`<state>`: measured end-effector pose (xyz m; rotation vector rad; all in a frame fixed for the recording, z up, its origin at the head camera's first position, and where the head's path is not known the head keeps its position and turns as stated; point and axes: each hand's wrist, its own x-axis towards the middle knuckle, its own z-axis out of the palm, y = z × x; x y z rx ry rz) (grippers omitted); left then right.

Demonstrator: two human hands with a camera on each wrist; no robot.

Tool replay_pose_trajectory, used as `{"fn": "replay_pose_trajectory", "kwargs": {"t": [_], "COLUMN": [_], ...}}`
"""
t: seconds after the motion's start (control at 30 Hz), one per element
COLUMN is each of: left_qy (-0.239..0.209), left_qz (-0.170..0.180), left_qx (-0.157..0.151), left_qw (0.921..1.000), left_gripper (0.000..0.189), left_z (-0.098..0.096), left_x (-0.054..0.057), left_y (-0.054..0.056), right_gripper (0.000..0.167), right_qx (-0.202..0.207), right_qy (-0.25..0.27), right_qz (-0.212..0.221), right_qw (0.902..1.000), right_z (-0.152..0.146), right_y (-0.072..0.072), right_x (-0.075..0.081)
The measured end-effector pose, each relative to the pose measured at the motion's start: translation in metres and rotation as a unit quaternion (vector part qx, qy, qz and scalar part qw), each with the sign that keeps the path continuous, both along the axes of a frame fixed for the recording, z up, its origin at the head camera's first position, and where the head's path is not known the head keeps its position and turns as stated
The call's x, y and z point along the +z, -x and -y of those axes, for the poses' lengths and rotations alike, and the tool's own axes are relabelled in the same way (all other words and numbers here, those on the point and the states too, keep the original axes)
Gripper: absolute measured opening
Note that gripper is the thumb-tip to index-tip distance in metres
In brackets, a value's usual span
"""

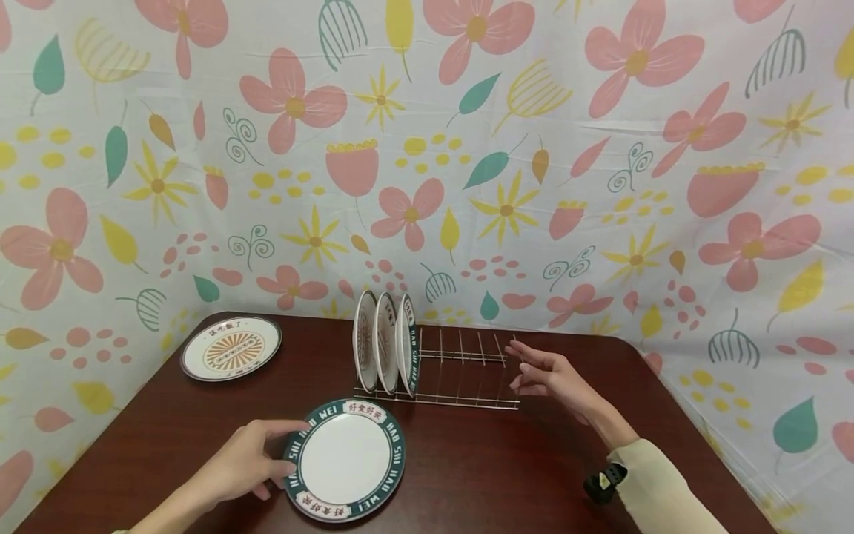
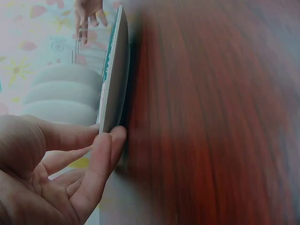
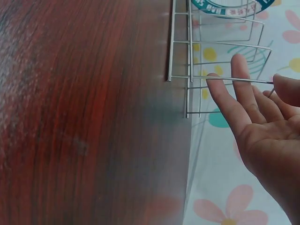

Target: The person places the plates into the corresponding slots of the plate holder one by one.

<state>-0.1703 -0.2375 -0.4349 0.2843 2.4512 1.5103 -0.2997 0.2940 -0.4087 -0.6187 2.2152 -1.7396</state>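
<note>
My left hand (image 1: pixel 243 460) pinches the left rim of a white plate (image 1: pixel 343 463) with a dark green lettered border. In the left wrist view the thumb lies on one face and the fingers (image 2: pixel 96 173) on the other. The plate is low over the table in front of a wire dish rack (image 1: pixel 460 406). Three plates (image 1: pixel 387 343) stand upright in the rack's left part. At the rack's right end is my right hand (image 1: pixel 543 378), its fingers loosely extended. The right wrist view shows the thumb at the tip of the end wire (image 3: pixel 225 79) and fingers beyond it.
Another white plate (image 1: pixel 230 348) with an orange sunburst pattern lies flat at the table's back left. The dark reddish wooden table (image 1: pixel 534 475) meets a flower-printed cloth (image 1: pixel 427 148) behind the rack. A black watch (image 1: pixel 603 482) is on the right wrist.
</note>
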Motion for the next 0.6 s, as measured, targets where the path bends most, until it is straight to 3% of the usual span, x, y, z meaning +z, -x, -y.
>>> {"fn": "replay_pose_trajectory", "kwargs": {"t": [0.23,0.6], "left_qy": [-0.044,-0.098], "left_qz": [0.011,0.001], "left_qx": [-0.04,-0.023], "left_qw": [0.9982,0.9949], "left_gripper": [0.06,0.061], "left_z": [-0.022,-0.048], "left_x": [-0.007,-0.007], "left_y": [0.001,0.007], "right_gripper": [0.06,0.06], "right_qx": [0.004,0.003], "right_qy": [0.0,0.008], "right_qz": [-0.003,-0.002], "right_qw": [1.0,1.0], "right_z": [0.002,0.0], "right_y": [-0.001,0.0], "right_x": [0.0,-0.002]}}
